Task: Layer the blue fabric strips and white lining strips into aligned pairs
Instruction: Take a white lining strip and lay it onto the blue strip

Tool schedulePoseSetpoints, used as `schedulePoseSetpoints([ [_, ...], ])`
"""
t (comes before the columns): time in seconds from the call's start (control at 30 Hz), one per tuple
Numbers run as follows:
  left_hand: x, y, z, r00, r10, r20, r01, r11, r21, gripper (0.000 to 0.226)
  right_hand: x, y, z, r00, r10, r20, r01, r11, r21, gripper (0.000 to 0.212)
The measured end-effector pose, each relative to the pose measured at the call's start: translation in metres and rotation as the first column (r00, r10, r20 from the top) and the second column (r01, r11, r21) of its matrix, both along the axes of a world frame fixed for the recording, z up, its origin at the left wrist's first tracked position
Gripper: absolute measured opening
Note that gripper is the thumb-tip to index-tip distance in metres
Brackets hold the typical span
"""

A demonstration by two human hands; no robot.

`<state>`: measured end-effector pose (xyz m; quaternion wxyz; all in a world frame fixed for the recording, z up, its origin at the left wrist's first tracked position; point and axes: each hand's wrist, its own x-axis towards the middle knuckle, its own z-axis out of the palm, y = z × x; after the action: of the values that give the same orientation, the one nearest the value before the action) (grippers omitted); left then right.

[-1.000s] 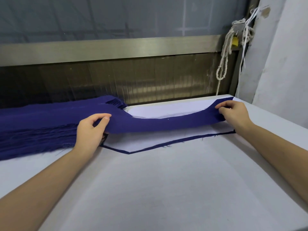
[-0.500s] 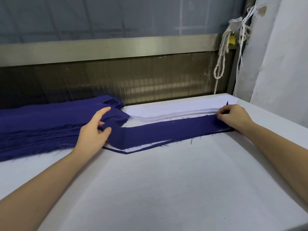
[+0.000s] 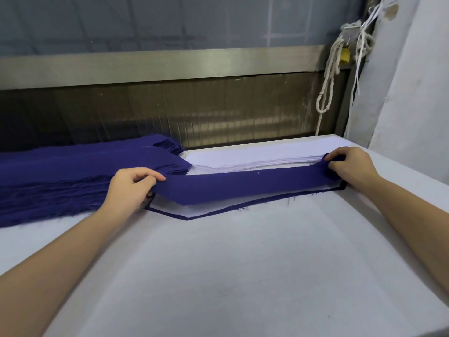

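Observation:
A long blue fabric strip (image 3: 243, 186) stretches between my hands, just above a layered pile topped by a white lining strip (image 3: 209, 207) with a blue edge showing along its front. My left hand (image 3: 131, 188) grips the strip's left end. My right hand (image 3: 349, 166) pinches its right end, which is bunched under the fingers. A thick stack of blue strips (image 3: 60, 176) lies at the left. A stack of white lining strips (image 3: 255, 156) lies behind the held strip.
All of this sits on a white padded table (image 3: 230, 276). A metal-framed window (image 3: 170, 66) runs along the back. A knotted white rope (image 3: 328, 76) hangs at the back right, beside a white wall (image 3: 418, 93).
The blue strip came forward off the white stack and down over the layered pile. Since half a second ago my left hand has gripped its end and lifted it slightly; my right hand bunched its end.

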<state>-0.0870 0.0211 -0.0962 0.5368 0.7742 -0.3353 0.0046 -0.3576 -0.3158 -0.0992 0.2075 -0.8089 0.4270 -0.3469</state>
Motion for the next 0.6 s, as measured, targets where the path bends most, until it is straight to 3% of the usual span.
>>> schedulePoseSetpoints([
  [0.3, -0.002, 0.0039, -0.0054, 0.965, -0.086, 0.249, 0.008, 0.954, 0.3, 0.024, 0.0002, -0.0045, -0.005, 0.994, -0.02, -0.104, 0.023, 0.999, 0.037, 0.019],
  [0.6, -0.0007, 0.0053, -0.0079, 0.931, -0.118, 0.346, -0.019, 0.929, 0.369, 0.022, 0.0011, -0.0038, -0.0058, 0.995, -0.032, -0.099, 0.029, 0.999, -0.032, 0.027],
])
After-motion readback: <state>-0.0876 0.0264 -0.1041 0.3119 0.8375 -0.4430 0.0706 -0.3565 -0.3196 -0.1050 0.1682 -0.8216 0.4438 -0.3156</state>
